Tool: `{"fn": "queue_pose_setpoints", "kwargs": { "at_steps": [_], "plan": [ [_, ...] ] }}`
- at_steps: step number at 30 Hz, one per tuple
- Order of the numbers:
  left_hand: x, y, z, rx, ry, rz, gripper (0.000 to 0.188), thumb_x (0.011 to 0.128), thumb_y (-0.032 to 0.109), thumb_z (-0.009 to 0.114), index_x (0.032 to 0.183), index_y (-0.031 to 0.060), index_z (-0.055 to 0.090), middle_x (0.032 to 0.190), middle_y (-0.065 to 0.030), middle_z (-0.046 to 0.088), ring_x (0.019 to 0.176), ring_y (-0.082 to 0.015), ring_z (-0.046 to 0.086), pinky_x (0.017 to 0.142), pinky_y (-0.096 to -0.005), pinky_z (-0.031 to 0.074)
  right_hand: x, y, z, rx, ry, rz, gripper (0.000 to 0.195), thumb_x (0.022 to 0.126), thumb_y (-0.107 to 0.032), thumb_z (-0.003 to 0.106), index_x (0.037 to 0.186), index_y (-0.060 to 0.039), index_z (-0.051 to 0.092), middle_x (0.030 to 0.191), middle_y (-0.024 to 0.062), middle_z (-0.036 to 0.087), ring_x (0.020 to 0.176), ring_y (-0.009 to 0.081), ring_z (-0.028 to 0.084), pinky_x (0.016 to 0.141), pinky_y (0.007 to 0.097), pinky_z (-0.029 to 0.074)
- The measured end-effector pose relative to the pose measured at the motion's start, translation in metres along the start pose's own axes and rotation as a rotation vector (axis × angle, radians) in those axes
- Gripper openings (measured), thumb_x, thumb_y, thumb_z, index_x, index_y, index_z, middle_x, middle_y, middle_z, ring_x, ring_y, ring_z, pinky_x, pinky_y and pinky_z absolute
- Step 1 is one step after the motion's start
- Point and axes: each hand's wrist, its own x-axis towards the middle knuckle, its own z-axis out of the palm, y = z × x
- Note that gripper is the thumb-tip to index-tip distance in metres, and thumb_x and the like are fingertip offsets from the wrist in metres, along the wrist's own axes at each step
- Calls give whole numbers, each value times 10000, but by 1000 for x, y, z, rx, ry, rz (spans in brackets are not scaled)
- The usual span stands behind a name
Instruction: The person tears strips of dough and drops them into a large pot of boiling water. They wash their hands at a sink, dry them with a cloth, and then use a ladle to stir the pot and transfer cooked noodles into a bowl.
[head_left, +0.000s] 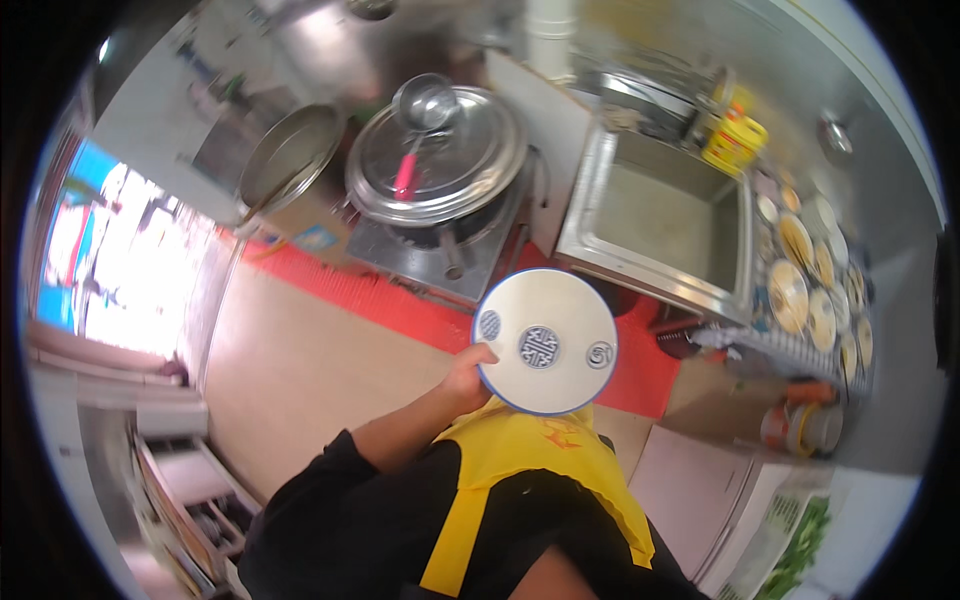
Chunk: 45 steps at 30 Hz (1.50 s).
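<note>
My left hand (469, 379) grips a white round plate (559, 311) by its left edge, thumb on the upper face. The plate has a blue rim and dark blue round patterns, and nothing lies on it. It is held out in front of my yellow apron (517, 450), above the floor. My right hand is out of view; only a bare part of that arm shows at the bottom edge. Beyond the plate is a steel sink (652, 274), with a lidded pot (487, 191) on a stove (409, 247) to its left.
A ladle (405, 176) with a pink handle rests on the pot lid. Left of it is a wide pan (281, 161). A yellow jug (735, 142) stands behind the sink. Several dishes (787, 296) fill a rack at the right. A red mat (420, 319) covers part of the floor.
</note>
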Motion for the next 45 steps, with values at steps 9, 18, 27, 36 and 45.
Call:
{"fn": "queue_pose_setpoints", "kwargs": {
  "at_steps": [9,18,27,36,45],
  "plan": [
    [-15,24,-8,-61,-22,-7,703,727,153,544,1413,7,489,1328,-172,625,1239,-355,590,1113,-460,443,26,-42,-17,-82,30,81,208,848,-162,658,934,20,712,821,127,686,772,159,662,678,375,506],
    [-34,68,-50,-73,-34,-4,702,737,169,555,1420,20,490,1340,-164,623,1237,-329,598,1100,-433,459,58,-107,-16,-214,15,24,204,847,-167,659,916,17,710,803,120,675,749,154,651,660,370,498],
    [-56,93,-106,-159,60,165,538,767,147,527,1280,3,600,1157,-133,709,1061,-277,678,959,-366,534,127,-173,27,-301,-83,-10,201,846,-173,660,898,15,708,784,112,664,725,149,639,641,365,490],
    [-77,104,-159,-190,190,175,580,789,143,513,1348,-3,564,1274,-151,671,1132,-307,651,1024,-405,491,129,-202,14,-269,-112,114,199,844,-178,661,880,12,706,766,105,652,702,143,627,623,361,481],
    [-107,89,-152,-320,177,410,569,817,164,531,1357,-13,539,1281,-171,661,1181,-335,633,1047,-439,482,141,-228,-29,-503,-101,-323,197,816,-189,656,796,4,693,665,74,606,560,161,560,521,341,426]
  ]
}}
